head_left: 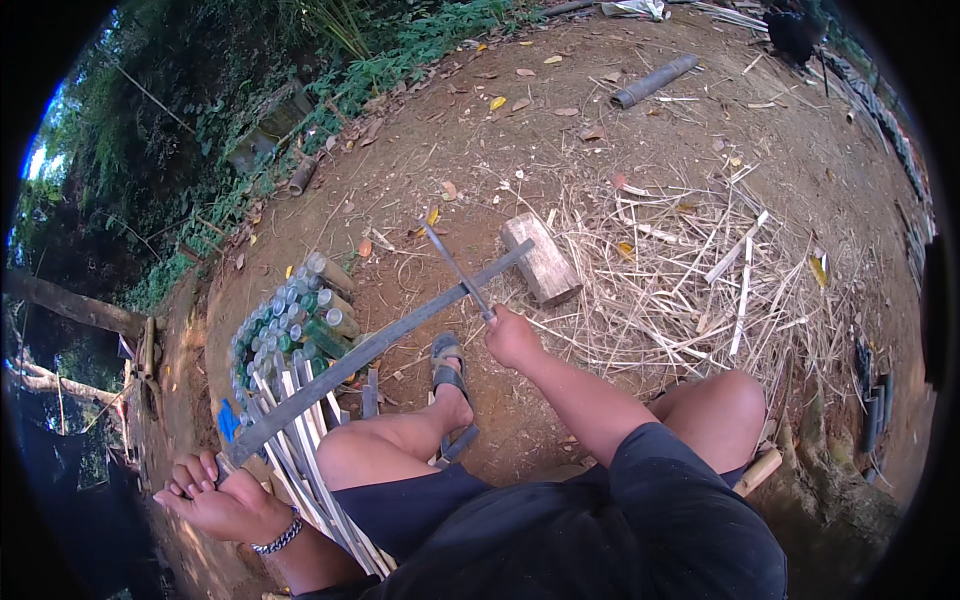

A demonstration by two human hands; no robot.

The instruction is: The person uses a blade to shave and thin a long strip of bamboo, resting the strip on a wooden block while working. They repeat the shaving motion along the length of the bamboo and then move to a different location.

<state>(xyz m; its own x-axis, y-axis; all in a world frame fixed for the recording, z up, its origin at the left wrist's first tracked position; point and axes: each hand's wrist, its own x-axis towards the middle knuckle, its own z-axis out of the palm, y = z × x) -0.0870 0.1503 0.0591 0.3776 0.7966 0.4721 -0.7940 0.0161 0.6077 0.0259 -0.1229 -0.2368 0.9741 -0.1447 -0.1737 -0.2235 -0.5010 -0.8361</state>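
A long, flat grey strip [370, 349], which looks like split bamboo, slants from my left hand [228, 500] up to a squared wooden block [545, 262]. Its far end lies over the top of that block. The curled fingers of my left hand, palm up with a chain bracelet at the wrist, grip the near end. Closed in a fist, my right hand [513, 338] holds a long narrow knife [452, 262]; its handle is mostly hidden by the fingers. The blade crosses the strip short of the block and points away from me.
Pale split strips [300, 440] lean beside my left leg. Past them stand several clear and green bottles [300, 320]. Shavings and slivers [690, 270] cover the ground right of the block. Farther off lies a grey bamboo tube [655, 82]. My sandalled foot [449, 375] is below the strip.
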